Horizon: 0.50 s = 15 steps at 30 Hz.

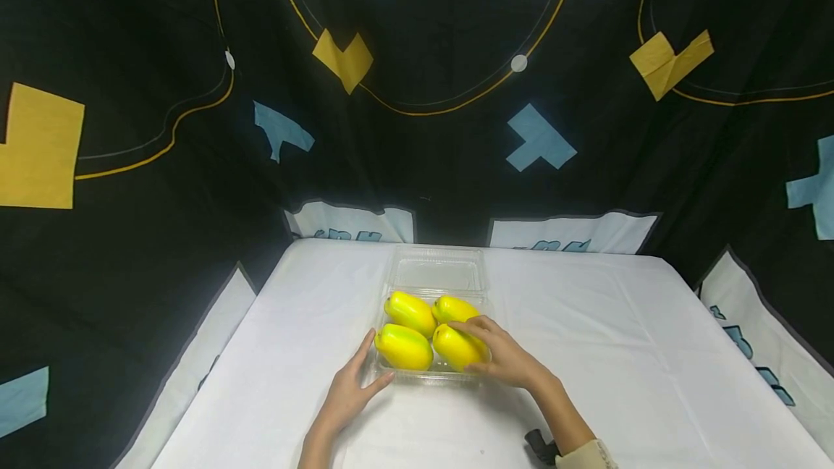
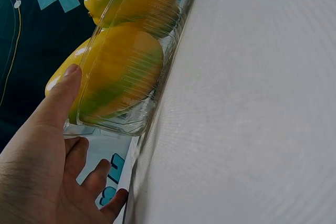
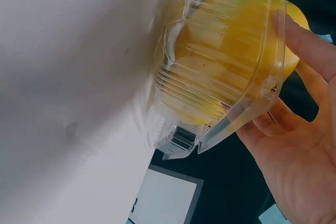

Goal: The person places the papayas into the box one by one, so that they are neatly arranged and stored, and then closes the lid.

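A clear plastic clamshell container point(image 1: 426, 376) sits on the white table with several yellow-green mangoes inside. Its lid point(image 1: 438, 270) lies back on the far side. My right hand point(image 1: 511, 355) holds the near-right mango point(image 1: 456, 347), index finger over its top and thumb at its near side. In the right wrist view, other fingers of that hand point(image 3: 299, 129) lie outside the rim. My left hand point(image 1: 348, 389) is at the container's near-left corner, thumb and fingers spread around it, beside the near-left mango point(image 1: 404, 347). Two mangoes, far-left point(image 1: 409, 311) and far-right point(image 1: 454, 307), lie behind.
White cloth covers the table point(image 1: 586, 324). A small black object point(image 1: 539, 446) is by my right forearm at the near edge. Dark patterned curtains point(image 1: 423, 158) hang behind the table and along its sides.
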Motion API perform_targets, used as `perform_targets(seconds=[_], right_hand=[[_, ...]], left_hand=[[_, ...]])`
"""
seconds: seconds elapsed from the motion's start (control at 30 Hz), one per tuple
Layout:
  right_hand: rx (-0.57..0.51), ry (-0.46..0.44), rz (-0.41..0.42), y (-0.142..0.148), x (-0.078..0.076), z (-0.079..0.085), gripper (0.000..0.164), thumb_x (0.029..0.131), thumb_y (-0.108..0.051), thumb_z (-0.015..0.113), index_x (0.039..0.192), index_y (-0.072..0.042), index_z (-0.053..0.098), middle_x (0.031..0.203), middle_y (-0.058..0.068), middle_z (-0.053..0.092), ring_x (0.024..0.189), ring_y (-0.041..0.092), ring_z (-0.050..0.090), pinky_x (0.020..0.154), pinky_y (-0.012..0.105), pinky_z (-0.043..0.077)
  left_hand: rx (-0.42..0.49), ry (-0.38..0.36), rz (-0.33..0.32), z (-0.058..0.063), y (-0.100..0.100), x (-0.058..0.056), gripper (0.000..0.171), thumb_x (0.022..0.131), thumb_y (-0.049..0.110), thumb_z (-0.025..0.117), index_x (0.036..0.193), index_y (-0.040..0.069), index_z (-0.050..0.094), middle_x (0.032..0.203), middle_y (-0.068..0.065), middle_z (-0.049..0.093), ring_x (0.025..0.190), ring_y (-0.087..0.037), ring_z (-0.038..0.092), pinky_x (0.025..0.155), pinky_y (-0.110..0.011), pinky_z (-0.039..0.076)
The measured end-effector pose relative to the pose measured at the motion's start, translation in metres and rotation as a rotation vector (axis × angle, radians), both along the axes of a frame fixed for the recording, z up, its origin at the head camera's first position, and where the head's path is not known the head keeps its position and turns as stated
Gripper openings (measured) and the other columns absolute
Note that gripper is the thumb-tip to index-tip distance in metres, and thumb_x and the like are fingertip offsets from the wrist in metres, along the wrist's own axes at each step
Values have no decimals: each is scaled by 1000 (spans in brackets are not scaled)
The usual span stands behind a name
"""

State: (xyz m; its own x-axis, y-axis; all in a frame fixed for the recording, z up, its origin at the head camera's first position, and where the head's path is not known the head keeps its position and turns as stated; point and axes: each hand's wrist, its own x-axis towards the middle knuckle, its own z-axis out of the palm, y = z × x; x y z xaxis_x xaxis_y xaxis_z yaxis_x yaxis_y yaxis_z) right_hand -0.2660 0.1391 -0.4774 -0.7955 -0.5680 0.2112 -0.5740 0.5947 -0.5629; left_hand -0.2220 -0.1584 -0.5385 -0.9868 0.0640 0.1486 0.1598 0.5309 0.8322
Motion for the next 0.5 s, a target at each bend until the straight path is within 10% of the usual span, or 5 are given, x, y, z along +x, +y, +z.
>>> perform_targets(seconds=[0.5], right_hand=[[23, -44, 62, 1, -8, -2, 71, 75, -20, 77, 138, -26, 45, 125, 4, 47, 116, 24, 42, 97, 49, 38]], left_hand=[[1, -4, 3, -1, 0, 0, 86, 79, 46, 69, 148, 27, 21, 149, -8, 25, 132, -37, 27, 103, -60, 24]])
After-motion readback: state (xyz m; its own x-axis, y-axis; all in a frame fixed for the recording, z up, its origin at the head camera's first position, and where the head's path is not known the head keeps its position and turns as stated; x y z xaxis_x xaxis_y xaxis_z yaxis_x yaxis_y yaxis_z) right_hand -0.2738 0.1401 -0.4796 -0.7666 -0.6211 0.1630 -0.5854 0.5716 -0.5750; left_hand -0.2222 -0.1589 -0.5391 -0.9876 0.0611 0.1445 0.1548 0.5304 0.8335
